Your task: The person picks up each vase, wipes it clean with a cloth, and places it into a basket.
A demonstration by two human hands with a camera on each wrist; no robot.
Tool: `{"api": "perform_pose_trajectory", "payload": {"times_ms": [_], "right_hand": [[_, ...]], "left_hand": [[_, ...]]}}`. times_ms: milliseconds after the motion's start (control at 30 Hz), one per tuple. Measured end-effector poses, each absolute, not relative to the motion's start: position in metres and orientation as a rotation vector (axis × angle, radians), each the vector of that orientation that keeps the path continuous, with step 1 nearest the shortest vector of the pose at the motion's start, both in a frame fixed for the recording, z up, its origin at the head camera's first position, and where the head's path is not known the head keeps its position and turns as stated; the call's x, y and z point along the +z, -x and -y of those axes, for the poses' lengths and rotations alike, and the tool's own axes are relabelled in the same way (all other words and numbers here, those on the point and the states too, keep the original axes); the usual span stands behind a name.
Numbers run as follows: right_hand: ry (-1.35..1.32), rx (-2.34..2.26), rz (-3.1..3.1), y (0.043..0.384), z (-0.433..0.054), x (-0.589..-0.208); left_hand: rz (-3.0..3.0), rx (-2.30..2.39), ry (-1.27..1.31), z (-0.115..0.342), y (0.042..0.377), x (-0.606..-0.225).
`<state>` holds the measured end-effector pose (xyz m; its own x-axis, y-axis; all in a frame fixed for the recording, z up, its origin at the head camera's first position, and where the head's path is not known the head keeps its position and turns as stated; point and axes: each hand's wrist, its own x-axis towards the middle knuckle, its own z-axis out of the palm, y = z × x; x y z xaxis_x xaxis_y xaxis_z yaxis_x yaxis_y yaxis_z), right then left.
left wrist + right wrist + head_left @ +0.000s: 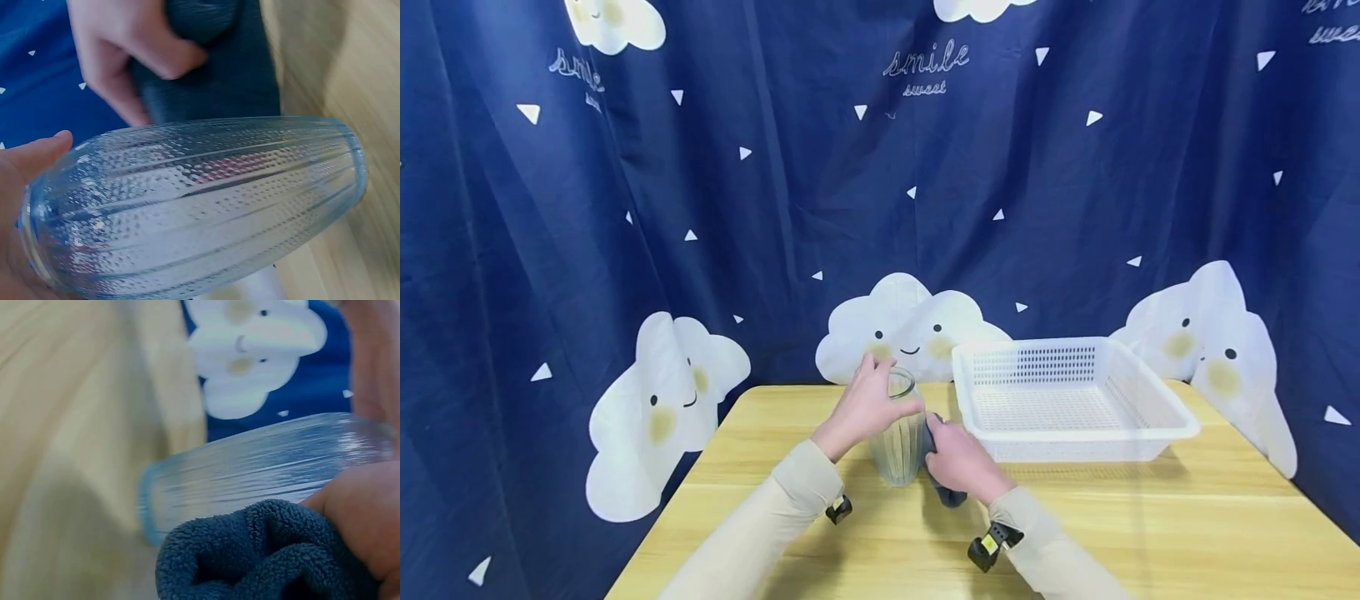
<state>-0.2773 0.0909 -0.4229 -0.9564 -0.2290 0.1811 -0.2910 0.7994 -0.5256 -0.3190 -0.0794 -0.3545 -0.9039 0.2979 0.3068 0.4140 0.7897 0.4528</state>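
A clear ribbed glass vase (897,454) stands out over the wooden table, its open mouth up. My left hand (871,402) grips it near the rim, thumb and fingers around the upper part. The left wrist view shows the dotted, ribbed glass of the vase (206,206) at close range. My right hand (962,460) holds a dark blue-grey towel (950,497) at the vase's right side. In the right wrist view the fluffy, bunched towel (250,550) overlaps the lower side of the glass.
A white perforated plastic basket (1075,437) sits on the table (1210,533) to the right of my hands. Behind the table hangs a dark blue curtain (820,192) with white clouds and triangles.
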Motion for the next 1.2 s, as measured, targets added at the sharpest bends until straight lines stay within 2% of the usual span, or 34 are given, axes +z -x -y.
{"api": "perform_pose_trajectory", "payload": {"times_ms": [267, 433, 833, 1200], "right_hand": [[-0.396, 0.806, 2.685, 0.271, -0.097, -0.372], [-0.407, 0.71, 2.605, 0.269, -0.092, -0.36], [-0.325, 0.685, 2.764, 0.274, -0.085, -0.4], [-0.409, 0.547, 2.947, 0.277, -0.084, -0.453]], "left_hand": [[2.787, -0.631, 0.615, 0.076, 0.318, -0.343], [2.818, -0.674, 0.672, 0.075, 0.321, -0.342], [2.807, -0.726, 0.721, 0.077, 0.321, -0.346], [2.732, -0.664, 0.741, 0.079, 0.322, -0.355]]}}
